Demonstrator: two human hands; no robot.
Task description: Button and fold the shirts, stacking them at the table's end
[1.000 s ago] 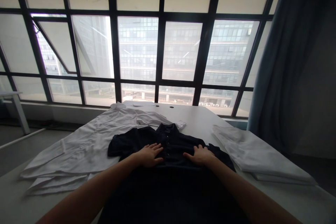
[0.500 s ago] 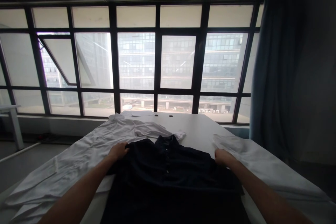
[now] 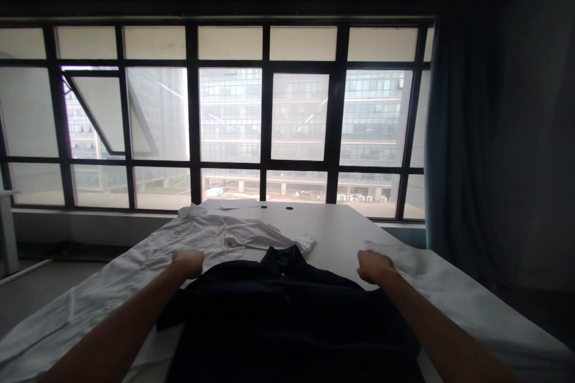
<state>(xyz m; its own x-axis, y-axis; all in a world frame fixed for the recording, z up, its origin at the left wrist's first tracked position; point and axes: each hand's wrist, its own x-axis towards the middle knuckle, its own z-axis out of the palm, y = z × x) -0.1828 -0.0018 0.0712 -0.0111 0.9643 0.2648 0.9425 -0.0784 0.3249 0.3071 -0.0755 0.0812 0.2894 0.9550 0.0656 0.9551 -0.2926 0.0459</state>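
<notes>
A dark button-up shirt [image 3: 287, 305] lies spread on the white table [image 3: 335, 230], collar pointing toward the window. My left hand [image 3: 187, 263] is closed at the shirt's left shoulder, fingers curled on the fabric. My right hand [image 3: 374, 266] is closed at the right shoulder in the same way. Both arms reach out to the sides of the garment.
White garments [image 3: 148, 257] lie in a heap on the table's left side. More folded white cloth [image 3: 453, 293] lies at the right. A large grid window [image 3: 233, 125] fills the far wall, with a dark curtain [image 3: 458, 149] on its right.
My hands have slid from the chest of the dark shirt outward to its shoulders and have closed on the fabric. The camera has tilted up.
</notes>
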